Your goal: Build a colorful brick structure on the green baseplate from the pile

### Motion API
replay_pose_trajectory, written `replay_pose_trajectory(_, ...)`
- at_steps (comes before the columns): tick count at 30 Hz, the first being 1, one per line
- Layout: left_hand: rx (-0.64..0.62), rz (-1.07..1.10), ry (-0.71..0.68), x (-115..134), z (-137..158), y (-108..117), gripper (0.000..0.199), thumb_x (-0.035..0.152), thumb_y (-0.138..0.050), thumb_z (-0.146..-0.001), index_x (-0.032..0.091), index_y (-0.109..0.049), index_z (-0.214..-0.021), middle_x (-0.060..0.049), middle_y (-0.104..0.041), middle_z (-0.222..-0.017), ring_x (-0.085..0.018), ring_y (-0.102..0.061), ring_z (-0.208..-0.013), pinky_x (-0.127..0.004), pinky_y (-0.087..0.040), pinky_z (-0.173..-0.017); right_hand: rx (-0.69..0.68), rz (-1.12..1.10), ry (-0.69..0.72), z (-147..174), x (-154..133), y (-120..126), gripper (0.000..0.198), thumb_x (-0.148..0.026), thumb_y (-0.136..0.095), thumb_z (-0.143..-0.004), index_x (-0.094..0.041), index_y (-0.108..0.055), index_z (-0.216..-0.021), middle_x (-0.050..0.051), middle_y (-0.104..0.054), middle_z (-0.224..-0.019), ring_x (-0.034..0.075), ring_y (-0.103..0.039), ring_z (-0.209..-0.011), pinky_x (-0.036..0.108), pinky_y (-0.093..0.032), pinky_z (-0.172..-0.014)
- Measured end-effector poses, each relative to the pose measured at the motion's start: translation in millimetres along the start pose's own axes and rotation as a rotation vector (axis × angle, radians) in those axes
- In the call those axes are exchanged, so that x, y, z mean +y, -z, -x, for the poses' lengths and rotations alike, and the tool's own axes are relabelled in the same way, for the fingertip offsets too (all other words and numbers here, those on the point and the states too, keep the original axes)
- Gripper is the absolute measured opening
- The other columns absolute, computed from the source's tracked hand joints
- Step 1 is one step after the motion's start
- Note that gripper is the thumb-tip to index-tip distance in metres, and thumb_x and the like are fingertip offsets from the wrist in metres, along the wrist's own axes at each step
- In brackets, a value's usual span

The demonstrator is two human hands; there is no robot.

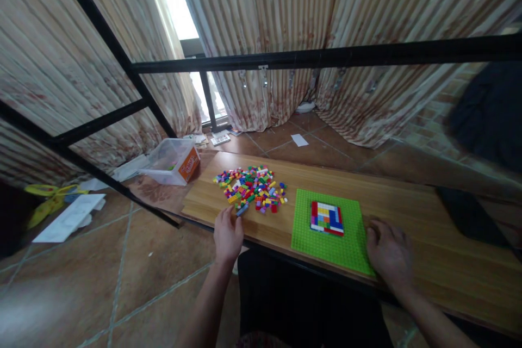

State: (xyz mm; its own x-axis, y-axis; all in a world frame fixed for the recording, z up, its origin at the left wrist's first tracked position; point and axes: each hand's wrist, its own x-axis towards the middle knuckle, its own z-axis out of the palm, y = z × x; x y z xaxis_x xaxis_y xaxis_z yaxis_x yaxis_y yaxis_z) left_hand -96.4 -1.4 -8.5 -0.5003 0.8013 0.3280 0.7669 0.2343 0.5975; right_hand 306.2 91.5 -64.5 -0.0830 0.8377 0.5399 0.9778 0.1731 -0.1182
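My left hand (228, 234) is at the near edge of a heap of small coloured toy bricks (248, 187). Its thumb and index finger close on a long blue-grey brick (242, 210). To the right lies a green studded baseplate (304, 228), turned slightly on the table. A flat square of red, white, blue, yellow and orange bricks (327, 218) is built up near its middle. My right hand (389, 250) rests at the baseplate's right edge, fingers loosely bent and thumb apart, with nothing visible in it.
The bricks and baseplate lie on a long wooden table (269, 228). A clear plastic box with an orange label (171, 166) stands past its left end. A dark flat object (468, 217) lies at right. A black metal frame (285, 60) crosses in front of the curtains (265, 11).
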Motion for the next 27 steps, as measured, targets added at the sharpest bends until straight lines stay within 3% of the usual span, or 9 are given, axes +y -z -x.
replay_pose_trajectory(8,-0.104,0.008,0.055,14.9,-13.0,-16.7,0.038,0.018,-0.049,-0.083,0.013,-0.056,-0.120,-0.013,-0.064,-0.106,-0.024,-0.062,-0.102,-0.041,-0.050,-0.092,-0.021,0.031,-0.003,-0.8,-1.8,3.3,0.034,-0.031,-0.040,-0.088,-0.012,-0.062,-0.104,0.017,-0.065,-0.106,0.030,-0.059,-0.097,0.043,-0.043,-0.088)
replay_pose_trajectory(19,-0.175,0.267,-0.123,37.8,-11.0,-44.4,0.034,0.015,-0.045,-0.087,0.016,-0.057,-0.119,-0.010,-0.065,-0.114,-0.019,-0.062,-0.104,-0.033,-0.052,-0.091,-0.020,0.055,0.009,-0.1,-1.8,4.7,0.033,-0.031,-0.038,-0.089,-0.013,-0.062,-0.104,0.017,-0.066,-0.103,0.030,-0.059,-0.093,0.043,-0.042,-0.085)
replay_pose_trajectory(24,-0.105,0.146,-0.174,32.9,-55.1,-33.5,0.032,0.018,-0.045,-0.088,0.017,-0.060,-0.116,-0.010,-0.066,-0.110,-0.020,-0.062,-0.102,-0.036,-0.051,-0.091,-0.043,0.052,0.028,-1.7,-4.8,8.2,0.031,-0.029,-0.040,-0.088,-0.013,-0.061,-0.104,0.016,-0.066,-0.103,0.029,-0.059,-0.096,0.043,-0.042,-0.087)
replay_pose_trajectory(27,-0.137,-0.028,-0.232,29.8,-87.3,-26.0,0.023,0.020,-0.050,-0.084,0.018,-0.067,-0.099,-0.009,-0.065,-0.104,-0.022,-0.060,-0.100,-0.037,-0.049,-0.092,-0.038,0.048,0.018,-2.3,-6.2,8.7,0.029,-0.028,-0.042,-0.087,-0.013,-0.061,-0.104,0.016,-0.066,-0.104,0.030,-0.058,-0.097,0.044,-0.042,-0.087)
